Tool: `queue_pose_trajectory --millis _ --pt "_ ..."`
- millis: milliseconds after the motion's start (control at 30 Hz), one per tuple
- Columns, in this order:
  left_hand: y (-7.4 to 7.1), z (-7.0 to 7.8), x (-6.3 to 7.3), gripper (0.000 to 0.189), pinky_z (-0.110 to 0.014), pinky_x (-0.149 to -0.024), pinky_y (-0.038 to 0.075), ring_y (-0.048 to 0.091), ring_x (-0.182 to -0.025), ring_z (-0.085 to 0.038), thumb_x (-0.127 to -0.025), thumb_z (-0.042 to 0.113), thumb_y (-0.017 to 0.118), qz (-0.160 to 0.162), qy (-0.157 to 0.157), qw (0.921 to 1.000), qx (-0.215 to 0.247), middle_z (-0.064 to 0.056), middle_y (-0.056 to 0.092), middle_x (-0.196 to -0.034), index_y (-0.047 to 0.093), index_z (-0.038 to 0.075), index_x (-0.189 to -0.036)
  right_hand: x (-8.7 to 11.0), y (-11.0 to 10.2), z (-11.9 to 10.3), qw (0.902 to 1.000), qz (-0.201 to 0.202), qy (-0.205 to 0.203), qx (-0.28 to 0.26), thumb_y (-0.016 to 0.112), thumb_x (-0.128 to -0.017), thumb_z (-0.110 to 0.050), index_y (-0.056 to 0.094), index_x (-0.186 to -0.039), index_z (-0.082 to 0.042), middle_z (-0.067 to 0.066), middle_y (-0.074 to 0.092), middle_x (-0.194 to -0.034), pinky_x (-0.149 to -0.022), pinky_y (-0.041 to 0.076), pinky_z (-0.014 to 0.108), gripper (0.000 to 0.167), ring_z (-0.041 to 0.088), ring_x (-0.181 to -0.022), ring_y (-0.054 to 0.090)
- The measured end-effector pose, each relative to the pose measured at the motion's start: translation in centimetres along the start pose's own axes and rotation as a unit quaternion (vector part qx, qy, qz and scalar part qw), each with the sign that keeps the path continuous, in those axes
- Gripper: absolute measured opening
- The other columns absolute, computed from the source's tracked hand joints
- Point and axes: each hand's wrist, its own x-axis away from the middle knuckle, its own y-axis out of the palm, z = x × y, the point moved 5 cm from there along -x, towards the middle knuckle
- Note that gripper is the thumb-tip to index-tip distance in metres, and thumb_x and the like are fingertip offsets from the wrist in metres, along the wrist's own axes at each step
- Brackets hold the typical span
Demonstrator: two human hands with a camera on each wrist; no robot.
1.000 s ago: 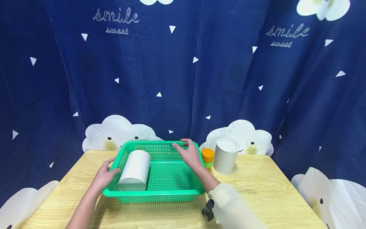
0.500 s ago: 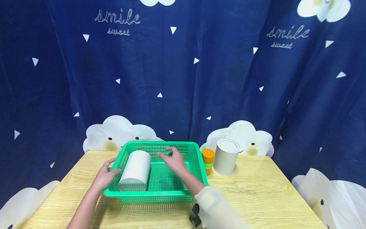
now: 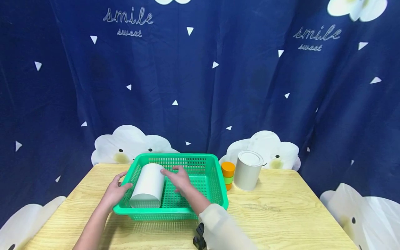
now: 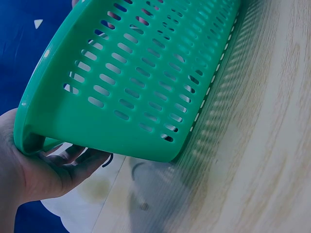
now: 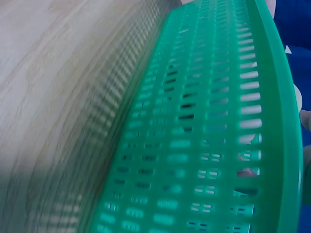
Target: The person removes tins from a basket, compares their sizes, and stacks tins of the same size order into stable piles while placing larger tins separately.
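A green perforated plastic basket stands on the table. Its left rim is gripped by my left hand, thumb over the edge; in the left wrist view the fingers of the left hand curl under the rim of the basket. Lying inside, against the left part, is a white cylinder. My right hand reaches over the front rim into the basket, fingers apart. Its thumb tip is at the cylinder's right edge; whether it touches I cannot tell. The right wrist view mostly shows the basket's slotted wall.
Just right of the basket stands an orange jar with a green band. Beside it is a larger white lidded can. The wooden table ends at a dark blue curtain with cloud prints.
My right hand has moved left from the basket's right rim, across its inside, to the white cylinder. The left hand keeps its grip; basket and cylinder stay put.
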Motion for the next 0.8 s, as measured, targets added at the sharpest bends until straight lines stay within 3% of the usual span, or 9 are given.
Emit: queue_pose_trajectory --millis 233,533,667,800 --pt "0.0 -0.1 0.0 0.063 -0.042 -0.073 0.054 0.055 -0.107 -0.044 -0.096 0.018 0.045 0.001 0.0 1.0 0.0 -0.038 0.04 -0.131 0.014 0.001 -0.148 0.5 1.9 0.1 0.9992 -0.009 0.036 -0.018 0.073 -0.076 -0.044 0.044 -0.129 -0.009 0.018 0.049 -0.127 -0.072 0.049 0.063 0.07 0.037 -0.115 0.051" --pt "0.0 -0.1 -0.2 0.062 -0.039 -0.072 0.054 0.057 -0.105 -0.04 -0.096 0.018 0.046 0.005 -0.001 1.0 0.003 -0.037 0.041 -0.13 0.015 0.001 -0.147 0.7 3.5 0.6 0.9976 -0.009 0.065 -0.021 0.075 -0.072 -0.044 0.035 -0.135 -0.009 0.022 0.049 -0.123 -0.069 0.045 0.068 0.083 0.039 -0.109 0.053" --pt "0.1 -0.2 -0.2 0.063 -0.04 -0.072 0.054 0.056 -0.106 -0.042 -0.095 0.018 0.046 0.004 0.0 1.0 0.006 -0.037 0.041 -0.13 0.015 0.001 -0.147 0.8 4.4 0.9 0.9964 -0.009 0.08 -0.025 0.078 -0.07 -0.044 0.029 -0.139 -0.01 0.023 0.049 -0.121 -0.073 0.044 0.068 0.091 0.038 -0.104 0.055" --pt "0.0 -0.2 -0.2 0.063 -0.04 -0.073 0.054 0.056 -0.107 -0.042 -0.095 0.018 0.045 0.005 0.003 1.0 0.004 -0.038 0.041 -0.13 0.015 0.001 -0.147 1.0 5.3 0.8 0.9965 -0.001 0.082 -0.019 0.08 -0.068 -0.041 0.025 -0.142 -0.011 0.024 0.046 -0.12 -0.079 0.047 0.058 0.097 0.037 -0.102 0.053"
